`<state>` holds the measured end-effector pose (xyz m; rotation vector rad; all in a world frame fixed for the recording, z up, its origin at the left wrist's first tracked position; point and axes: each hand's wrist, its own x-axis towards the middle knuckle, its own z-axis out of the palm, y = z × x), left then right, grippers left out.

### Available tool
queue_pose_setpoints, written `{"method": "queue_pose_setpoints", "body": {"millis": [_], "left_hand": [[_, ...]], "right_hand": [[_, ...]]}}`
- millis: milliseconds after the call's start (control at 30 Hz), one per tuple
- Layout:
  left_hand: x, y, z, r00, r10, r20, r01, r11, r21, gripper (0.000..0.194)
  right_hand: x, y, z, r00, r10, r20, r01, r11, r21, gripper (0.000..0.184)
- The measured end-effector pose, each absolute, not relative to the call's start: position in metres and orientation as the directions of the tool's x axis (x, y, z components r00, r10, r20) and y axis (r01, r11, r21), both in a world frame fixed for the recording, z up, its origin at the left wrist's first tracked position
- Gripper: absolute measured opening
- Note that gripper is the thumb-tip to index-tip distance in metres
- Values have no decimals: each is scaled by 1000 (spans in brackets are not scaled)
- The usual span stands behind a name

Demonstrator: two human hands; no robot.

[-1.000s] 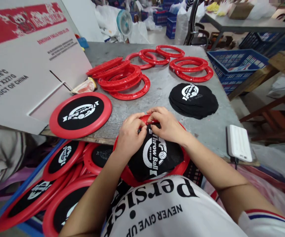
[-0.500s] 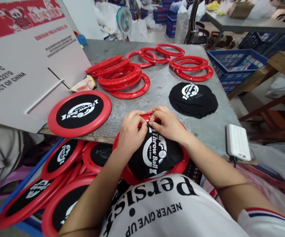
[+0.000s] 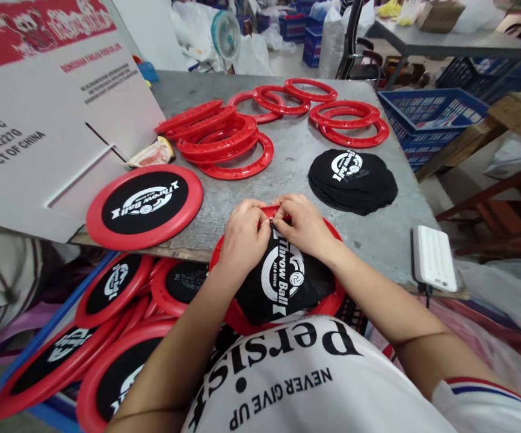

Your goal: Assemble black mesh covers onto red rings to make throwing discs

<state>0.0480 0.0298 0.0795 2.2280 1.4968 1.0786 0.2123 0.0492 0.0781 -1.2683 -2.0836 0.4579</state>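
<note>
Against my body, over the table's front edge, a red plastic ring (image 3: 336, 288) is tilted up with a black mesh fabric disc (image 3: 308, 279) lying across it. White "Throw Ball" lettering runs over the fabric. My left hand (image 3: 248, 231) and my right hand (image 3: 300, 221) meet at the ring's far edge, both closed, pinching the edge of the black fabric against the rim. The fingertips hide exactly how fabric and rim meet. To the right lies a stack of black fabric discs (image 3: 353, 180). On the left rests a red-rimmed throw disc (image 3: 145, 207) with its fabric taut.
Several loose red rings (image 3: 224, 144) lie across the table's back. A white power bank (image 3: 435, 258) with a cable sits at the right edge. Left stands a printed carton (image 3: 62, 138). Below it, a blue crate (image 3: 21, 367) holds several discs. Blue baskets (image 3: 432, 111) stand right.
Both hands stay at the far rim, with only small shifts of the fingers along the fabric edge. The view has moved slightly; everything else looks the same.
</note>
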Motion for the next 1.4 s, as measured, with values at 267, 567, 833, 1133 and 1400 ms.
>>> {"method": "queue_pose_setpoints", "body": {"millis": [267, 567, 833, 1133, 1400], "left_hand": [[34, 23, 64, 220, 905, 364, 708, -405, 578, 25], [48, 29, 62, 95, 925, 368, 652, -338, 679, 12], [57, 30, 60, 43, 895, 445, 594, -381, 709, 9], [59, 31, 63, 30, 905, 423, 572, -363, 735, 10], [60, 33, 62, 27, 905, 424, 600, -354, 717, 12]], "right_hand": [[233, 52, 71, -257, 895, 364, 729, 427, -535, 7], [238, 48, 76, -288, 899, 329, 749, 426, -507, 19], [230, 52, 95, -380, 885, 268, 741, 465, -485, 7], [230, 51, 95, -369, 894, 256, 728, 449, -517, 11], [227, 50, 91, -326, 913, 248, 762, 408, -502, 13]]}}
